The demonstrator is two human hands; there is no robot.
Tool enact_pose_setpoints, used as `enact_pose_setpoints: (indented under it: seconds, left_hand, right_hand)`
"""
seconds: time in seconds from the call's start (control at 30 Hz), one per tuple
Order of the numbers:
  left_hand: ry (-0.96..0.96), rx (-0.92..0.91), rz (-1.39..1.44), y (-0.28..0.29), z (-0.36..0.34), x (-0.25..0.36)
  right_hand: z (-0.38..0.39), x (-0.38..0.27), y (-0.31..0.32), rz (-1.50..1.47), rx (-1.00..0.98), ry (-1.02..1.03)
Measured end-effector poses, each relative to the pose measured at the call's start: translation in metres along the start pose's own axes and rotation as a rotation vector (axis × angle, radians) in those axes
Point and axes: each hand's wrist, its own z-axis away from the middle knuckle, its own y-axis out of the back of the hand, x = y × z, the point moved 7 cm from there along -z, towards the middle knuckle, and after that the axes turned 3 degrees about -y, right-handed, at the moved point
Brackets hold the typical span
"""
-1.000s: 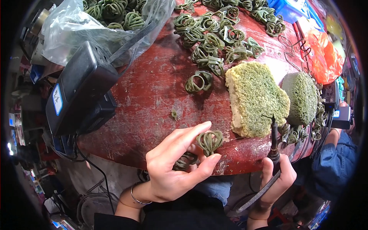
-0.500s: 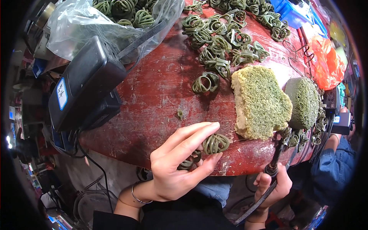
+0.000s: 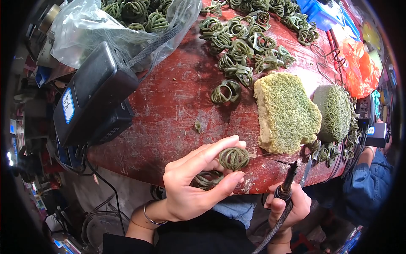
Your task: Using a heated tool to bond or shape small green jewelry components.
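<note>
One looped green piece (image 3: 234,159) is pinched between the thumb and fingertips of the left hand (image 3: 190,180), on the near-left side of the yellow-green foam block (image 3: 287,112). A second looped piece (image 3: 207,179) is tucked into that same palm. The right hand (image 3: 296,203) is wrapped round a corded pen tool (image 3: 289,182), nearer than the foam block, its thin tip pointing left and clear of the pinched piece.

What could go wrong imo: squeeze too hard and those skinny loops might bend or snap, and the palmed one could drop if the lower fingers loosen. If the tip's hot (can't tell), a slip could mark a loop or catch a finger.

It's a scuffed red bench (image 3: 169,127). Loose looped pieces (image 3: 228,91) sit left of and past the foam block, with a round foam block (image 3: 332,112) just right of it. Well off to its left: a black device (image 3: 91,93) and a clear bag (image 3: 80,38). Off to its right: an orange bag (image 3: 357,63), plus someone in blue denim (image 3: 367,182).
</note>
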Motion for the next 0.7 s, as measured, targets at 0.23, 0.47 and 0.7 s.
enact_pose_setpoints:
  seconds: [0.23,0.47,0.7]
  left_hand:
    - [0.079,0.054,0.119,0.002,0.000,-0.001]
    - [-0.168,-0.090,-0.037,-0.002,-0.003,0.006]
    - [-0.271,-0.142,-0.054,-0.011,-0.003,0.012]
  right_hand:
    - [-0.003,0.000,-0.007,-0.022,-0.002,-0.055]
    - [-0.003,-0.005,-0.009,-0.149,-0.061,-0.013]
    - [-0.004,-0.017,-0.023,-0.455,-0.149,-0.172]
